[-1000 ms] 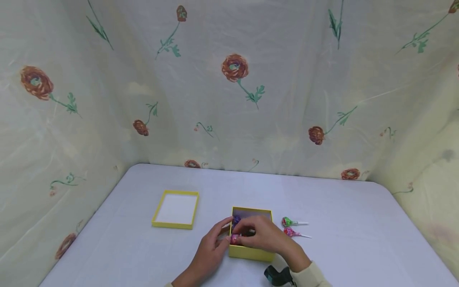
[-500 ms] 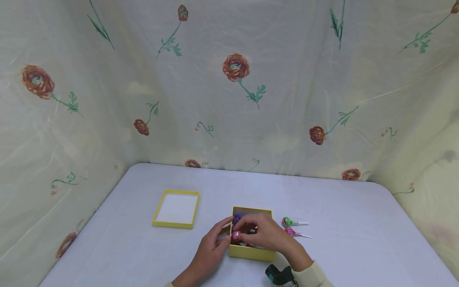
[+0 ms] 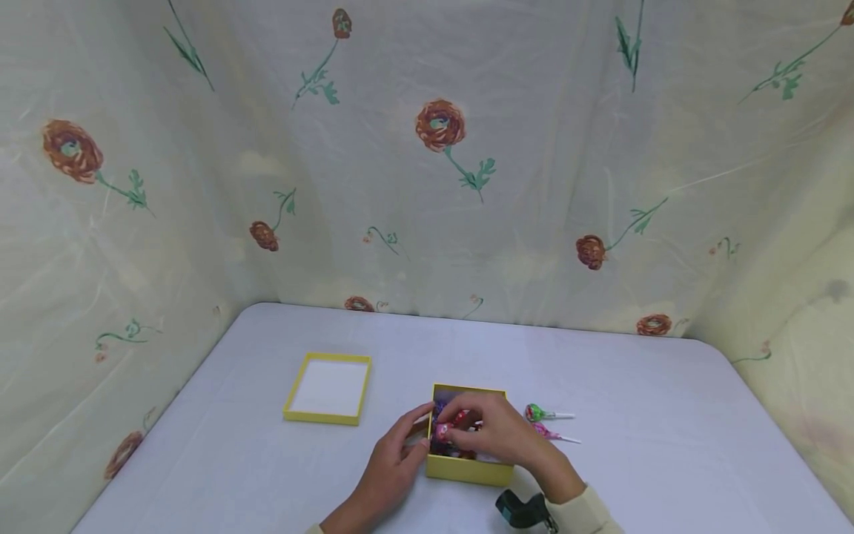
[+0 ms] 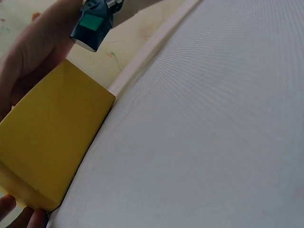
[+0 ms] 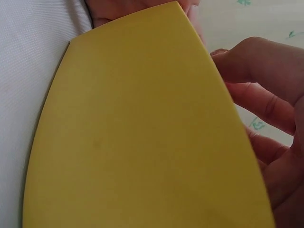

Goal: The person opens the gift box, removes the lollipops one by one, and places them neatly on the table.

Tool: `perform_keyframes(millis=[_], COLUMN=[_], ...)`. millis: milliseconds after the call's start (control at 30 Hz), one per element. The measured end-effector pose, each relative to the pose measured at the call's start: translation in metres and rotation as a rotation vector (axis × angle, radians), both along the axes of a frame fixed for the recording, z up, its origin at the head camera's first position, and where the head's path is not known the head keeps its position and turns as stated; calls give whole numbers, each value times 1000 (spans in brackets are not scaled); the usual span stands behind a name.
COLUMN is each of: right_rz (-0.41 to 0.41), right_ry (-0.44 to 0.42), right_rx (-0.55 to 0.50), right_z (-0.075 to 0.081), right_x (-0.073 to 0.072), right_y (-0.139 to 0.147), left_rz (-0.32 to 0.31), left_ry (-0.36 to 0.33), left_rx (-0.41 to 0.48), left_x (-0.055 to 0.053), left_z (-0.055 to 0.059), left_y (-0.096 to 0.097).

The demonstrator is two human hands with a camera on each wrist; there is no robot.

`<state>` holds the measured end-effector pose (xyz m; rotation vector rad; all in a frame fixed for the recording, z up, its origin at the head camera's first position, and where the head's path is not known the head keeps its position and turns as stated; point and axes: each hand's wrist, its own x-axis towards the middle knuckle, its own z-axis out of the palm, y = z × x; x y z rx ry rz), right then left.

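Observation:
A yellow box (image 3: 467, 470) with wrapped lollipops inside stands on the table. My left hand (image 3: 394, 463) rests against its left wall, fingers spread along it and the thumb near the front corner. My right hand (image 3: 497, 434) reaches over the box and pinches a lollipop with a pink-red wrapped head (image 3: 443, 432) between thumb and forefinger. Its stick is hidden by the hand. Dark purple-wrapped lollipops show beside it in the box. In the right wrist view the box wall (image 5: 137, 123) covers the held lollipop, and right-hand fingers (image 5: 266, 102) bend over the rim.
A yellow-rimmed lid (image 3: 322, 418) with a white inside lies at the left on the white table (image 3: 640, 415). Right of the box lie a green lollipop (image 3: 536, 413) and a pink lollipop (image 3: 545, 432). A dark wrist device (image 3: 520, 512) hangs below my right wrist.
My right hand has lifted the pink-red lollipop slightly and shifted it to the right within the box, showing more of the sweets below. My left hand has stayed at the wall.

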<state>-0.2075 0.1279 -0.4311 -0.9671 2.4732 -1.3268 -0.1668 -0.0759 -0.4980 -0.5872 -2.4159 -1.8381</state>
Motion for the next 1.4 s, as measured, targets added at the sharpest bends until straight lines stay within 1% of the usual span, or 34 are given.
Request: perform_keyframes(millis=[167,333,467,600,700,867,1167,1267,1400], right_rz=[-2,12,11,-13,-28,-21,-26,-26,-38], right_ry=[-3,-13,9,35,13,-18,5,16,51], right_rx=[-3,-17,-18,-14,-19,-20,10,4,7], right_z=[2,4,6,9,11,15,18,19,22], right_x=[0,0,0,0,0,1,2,2,2], right_y=[1,3,5,7,8,10,22,27,31], left_rz=[1,-1,-3,-2,-7,-6,3,2,7], left_ry=[-9,-22,-22,-17,-24,-33,-23,-29,-47], left_rx=[-6,1,5,5,11,11,5,9,8], left_x=[-1,-1,-2,-2,-2,-2,-3,-3,-1], left_z=[0,0,0,-1,-1,-2,-3,-2,0], left_y=[0,0,0,0,1,0,1,1,2])
